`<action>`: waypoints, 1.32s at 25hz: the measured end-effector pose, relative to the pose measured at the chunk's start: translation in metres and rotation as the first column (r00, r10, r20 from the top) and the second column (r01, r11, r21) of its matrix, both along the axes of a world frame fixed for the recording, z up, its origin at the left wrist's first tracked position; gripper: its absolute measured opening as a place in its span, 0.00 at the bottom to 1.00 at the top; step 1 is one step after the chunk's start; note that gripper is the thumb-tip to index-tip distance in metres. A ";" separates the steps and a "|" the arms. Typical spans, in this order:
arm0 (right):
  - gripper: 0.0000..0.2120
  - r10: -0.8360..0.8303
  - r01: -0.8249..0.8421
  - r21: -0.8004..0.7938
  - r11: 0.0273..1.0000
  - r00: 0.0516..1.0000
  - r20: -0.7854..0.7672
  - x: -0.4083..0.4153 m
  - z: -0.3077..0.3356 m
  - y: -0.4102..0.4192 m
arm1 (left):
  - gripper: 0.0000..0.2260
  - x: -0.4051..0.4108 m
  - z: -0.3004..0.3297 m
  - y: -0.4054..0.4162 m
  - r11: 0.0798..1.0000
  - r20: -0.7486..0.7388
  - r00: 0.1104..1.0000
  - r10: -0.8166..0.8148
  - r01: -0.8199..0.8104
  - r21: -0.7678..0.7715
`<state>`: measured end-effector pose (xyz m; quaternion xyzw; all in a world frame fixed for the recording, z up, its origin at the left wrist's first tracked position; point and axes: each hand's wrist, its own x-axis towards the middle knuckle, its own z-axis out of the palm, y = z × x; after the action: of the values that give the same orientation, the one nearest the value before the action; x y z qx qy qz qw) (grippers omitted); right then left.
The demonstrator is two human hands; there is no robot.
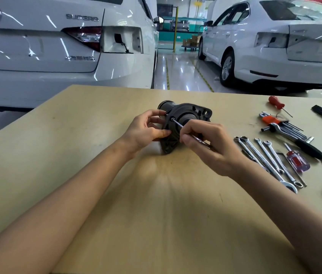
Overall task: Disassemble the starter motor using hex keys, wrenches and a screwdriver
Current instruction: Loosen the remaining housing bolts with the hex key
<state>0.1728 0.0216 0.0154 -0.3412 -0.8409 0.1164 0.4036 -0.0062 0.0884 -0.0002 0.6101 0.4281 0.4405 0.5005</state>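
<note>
**Starter motor braced on its side, hex key seated in a housing bolt**

The starter motor [184, 119] lies on its side on the table [77, 155], its flanged end housing turned toward the person. The left hand [146, 129] grips the rim of that housing, thumb and fingers curled around its edge. The right hand [209, 147] pinches a slim hex key [184, 128], whose tip sits in a bolt head [172, 119] just beyond the left fingertips.

Judging by its cast body, the motor is probably heavy and rigid. It will likely try to roll under torque, so the flange edge is the sound place to brace it. The thin key may flex or slip out if held off-axis.

To the right of the right hand lie combination wrenches [269, 161], a hex key set [280, 123] and screwdrivers [296, 161].
</note>
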 end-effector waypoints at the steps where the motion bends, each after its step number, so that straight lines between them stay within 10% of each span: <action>1: 0.09 -0.004 0.002 -0.033 0.999 0.999 -0.044 -0.001 -0.001 0.001 | 0.22 0.001 -0.001 0.001 1.000 -0.004 1.000 0.015 -0.015 -0.001; 9: 0.06 -0.012 -0.078 -0.248 0.966 0.939 -0.342 -0.011 0.002 -0.005 | 0.21 -0.001 -0.011 -0.003 0.997 -0.020 0.998 0.051 -0.050 0.054; 15: 0.25 -0.149 0.122 -0.213 0.969 0.982 -0.114 -0.020 0.010 -0.011 | 0.21 0.002 -0.012 -0.010 0.996 -0.018 0.998 0.066 -0.065 0.058; 22: 0.20 -0.323 0.312 0.096 0.945 0.938 0.124 -0.021 0.008 -0.007 | 0.20 0.002 -0.013 -0.008 1.000 -0.010 1.000 0.013 -0.013 0.016; 33: 0.28 -0.200 0.180 -0.141 0.974 0.968 -0.148 -0.018 0.005 -0.015 | 0.20 0.003 -0.012 -0.010 1.000 -0.006 1.000 0.018 -0.018 0.020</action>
<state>0.1550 0.0068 0.0204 -0.4346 -0.7597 0.1574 0.4573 -0.0036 0.0786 -0.0127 0.6124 0.4309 0.4473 0.4891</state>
